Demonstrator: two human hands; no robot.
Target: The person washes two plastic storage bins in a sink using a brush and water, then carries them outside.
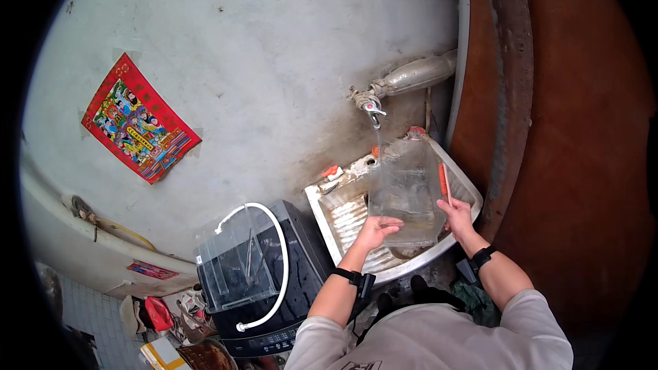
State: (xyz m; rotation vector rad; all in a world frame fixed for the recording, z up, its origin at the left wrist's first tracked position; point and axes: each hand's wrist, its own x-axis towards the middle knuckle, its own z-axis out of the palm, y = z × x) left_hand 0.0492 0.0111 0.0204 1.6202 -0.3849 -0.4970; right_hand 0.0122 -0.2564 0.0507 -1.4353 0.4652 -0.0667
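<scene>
A clear plastic box [406, 195] is tilted in the white laundry sink [393, 273], below the metal tap [374, 113], from which a thin stream of water runs. My left hand [379, 231] is at the near left edge of the box, thumb and fingers apart; whether it grips the edge I cannot tell. My right hand [456, 216] holds a brush with orange bristles [443, 180] by its handle, beside the right side of the box. Ribbed washboard ridges [349, 221] show to the left of the box.
Left of the sink stands a black washing machine [303, 252], with another clear plastic container [236, 267] and a white hose [284, 262] on top. An orange and white item [332, 172] lies on the sink's back rim. A brown panel [576, 113] rises at the right.
</scene>
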